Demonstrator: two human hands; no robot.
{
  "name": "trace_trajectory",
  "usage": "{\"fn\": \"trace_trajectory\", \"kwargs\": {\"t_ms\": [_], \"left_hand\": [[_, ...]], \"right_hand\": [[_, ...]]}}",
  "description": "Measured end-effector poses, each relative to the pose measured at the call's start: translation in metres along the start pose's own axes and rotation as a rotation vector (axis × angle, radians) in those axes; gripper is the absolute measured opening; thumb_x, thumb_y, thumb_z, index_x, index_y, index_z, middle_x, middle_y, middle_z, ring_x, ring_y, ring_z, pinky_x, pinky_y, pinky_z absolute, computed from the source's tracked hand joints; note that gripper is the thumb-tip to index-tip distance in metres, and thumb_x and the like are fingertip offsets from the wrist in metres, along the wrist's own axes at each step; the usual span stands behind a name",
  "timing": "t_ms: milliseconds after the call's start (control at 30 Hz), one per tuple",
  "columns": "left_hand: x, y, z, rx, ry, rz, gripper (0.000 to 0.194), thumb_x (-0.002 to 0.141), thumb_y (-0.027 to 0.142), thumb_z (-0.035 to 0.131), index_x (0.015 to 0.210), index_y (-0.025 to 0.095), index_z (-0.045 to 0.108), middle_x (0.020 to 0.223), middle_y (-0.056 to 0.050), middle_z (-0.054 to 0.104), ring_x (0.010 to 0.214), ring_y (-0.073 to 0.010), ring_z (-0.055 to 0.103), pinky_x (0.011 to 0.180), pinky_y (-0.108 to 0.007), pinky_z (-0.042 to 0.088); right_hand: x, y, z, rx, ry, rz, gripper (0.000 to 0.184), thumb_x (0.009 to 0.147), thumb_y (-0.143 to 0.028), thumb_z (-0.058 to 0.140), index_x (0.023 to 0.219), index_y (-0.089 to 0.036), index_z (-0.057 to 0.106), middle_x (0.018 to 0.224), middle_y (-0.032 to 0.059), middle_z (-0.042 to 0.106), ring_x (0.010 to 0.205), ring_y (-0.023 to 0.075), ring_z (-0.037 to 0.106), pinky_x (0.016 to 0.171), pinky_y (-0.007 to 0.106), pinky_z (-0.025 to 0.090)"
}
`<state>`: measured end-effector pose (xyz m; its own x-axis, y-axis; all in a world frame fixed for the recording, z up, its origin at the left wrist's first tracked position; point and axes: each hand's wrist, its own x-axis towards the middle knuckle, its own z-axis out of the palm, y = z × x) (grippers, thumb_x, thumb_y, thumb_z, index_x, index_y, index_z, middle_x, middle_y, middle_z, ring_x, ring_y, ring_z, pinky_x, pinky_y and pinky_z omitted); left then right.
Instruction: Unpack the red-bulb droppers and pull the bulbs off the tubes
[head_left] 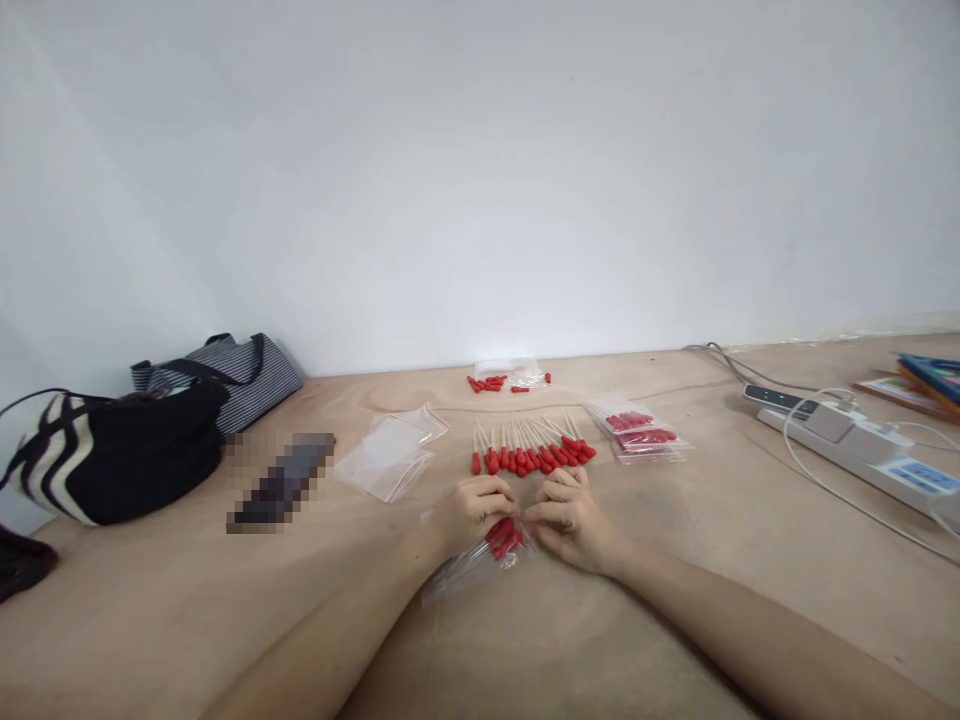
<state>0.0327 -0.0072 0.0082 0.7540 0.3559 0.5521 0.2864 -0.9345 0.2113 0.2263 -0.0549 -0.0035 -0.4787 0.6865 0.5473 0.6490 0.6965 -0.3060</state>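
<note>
We are curling both hands narrow over a clear bag point(455, 580) on the tabletop in front of us. Our left hand point(466, 515) is gripping its edge; our right hand point(576, 525) is meeting that edge, but its fingers are hiding the contact, so we cannot tell how firmly it is holding. The left fingers are partly covering the red tips point(504, 540) inside, and glare is blurring the pale sticks. Pixelation is masking a dark object point(281, 485); the frame is cutting off a dark item point(22, 562) at left and a power strip point(862, 455) at right. The brown tabletop point(675, 520) is showing faint grain and running back to a plain, pale wall point(525, 180).
</note>
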Motion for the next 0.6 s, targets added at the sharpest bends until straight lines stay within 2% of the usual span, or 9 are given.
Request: {"fn": "trace_trajectory", "kwargs": {"t_ms": [100, 233, 300, 400, 600], "left_hand": [[-0.0003, 0.0003, 0.0008, 0.006, 0.022, 0.013, 0.026, 0.085, 0.018, 0.041, 0.071, 0.016, 0.063, 0.074, -0.005, 0.063, 0.068, -0.0103, 0.058, 0.064, -0.020, 0.046], [-0.0003, -0.0008, 0.0013, 0.002, 0.051, 0.046, 0.027, 0.084, 0.014, 0.039, 0.069, 0.015, 0.062, 0.073, -0.004, 0.063, 0.067, -0.0098, 0.058, 0.062, -0.019, 0.046], [0.0001, -0.0010, 0.0006, -0.002, 0.060, 0.058, 0.026, 0.084, 0.013, 0.040, 0.069, 0.015, 0.061, 0.073, -0.004, 0.063, 0.067, -0.0096, 0.058, 0.062, -0.019, 0.046], [0.0007, -0.0003, -0.0003, -0.005, 0.066, 0.068, 0.025, 0.084, 0.012, 0.039, 0.070, 0.014, 0.060, 0.075, -0.005, 0.064, 0.067, -0.0094, 0.058, 0.062, -0.018, 0.046], [0.0012, -0.0002, 0.0012, 0.010, 0.047, 0.068, 0.027, 0.086, 0.015, 0.037, 0.071, 0.015, 0.060, 0.077, -0.004, 0.064, 0.069, -0.0084, 0.058, 0.063, -0.017, 0.047]], "right_hand": [[0.0026, -0.0002, 0.0016, -0.109, 0.087, -0.138, 0.016, 0.080, -0.018, 0.049, 0.078, -0.026, 0.063, 0.072, -0.0013, 0.059, 0.072, 0.0133, 0.043, 0.069, 0.034, 0.023], [0.0077, 0.0015, 0.0026, -0.218, 0.256, -0.337, 0.017, 0.081, -0.018, 0.050, 0.070, -0.023, 0.062, 0.063, -0.0032, 0.057, 0.067, 0.0112, 0.040, 0.069, 0.033, 0.022], [0.0090, 0.0038, 0.0023, -0.246, 0.267, -0.399, 0.021, 0.082, -0.016, 0.048, 0.065, -0.021, 0.060, 0.060, -0.0038, 0.055, 0.066, 0.0103, 0.039, 0.071, 0.033, 0.022], [0.0092, 0.0065, 0.0021, -0.278, 0.242, -0.412, 0.025, 0.082, -0.013, 0.044, 0.062, -0.019, 0.058, 0.057, -0.0040, 0.053, 0.067, 0.0099, 0.040, 0.074, 0.034, 0.021], [0.0095, 0.0068, 0.0094, -0.374, 0.304, -0.384, 0.016, 0.082, -0.015, 0.047, 0.073, -0.020, 0.059, 0.059, -0.0045, 0.055, 0.066, 0.0097, 0.039, 0.075, 0.035, 0.021]]}}
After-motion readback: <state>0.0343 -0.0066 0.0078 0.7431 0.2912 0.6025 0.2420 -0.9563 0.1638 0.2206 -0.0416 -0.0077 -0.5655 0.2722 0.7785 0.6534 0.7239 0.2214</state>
